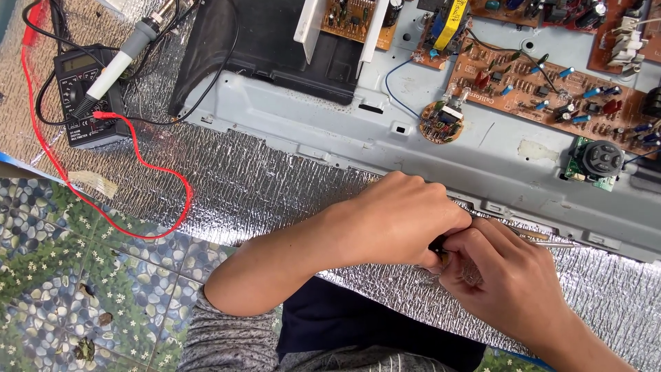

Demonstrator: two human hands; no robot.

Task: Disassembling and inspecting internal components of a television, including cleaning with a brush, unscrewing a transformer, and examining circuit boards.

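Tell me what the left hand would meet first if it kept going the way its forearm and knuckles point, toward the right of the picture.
Almost at once the right hand: the left hand already presses against its fingers over a small dark part. Beyond lies a thin metal tool, though depth is unclear.

Bare foil mat point(275, 186) left of the hands; red wire point(155, 162) and chassis edge point(330, 141) hem it.

Grey heathered sleeves point(220, 341), pushed up
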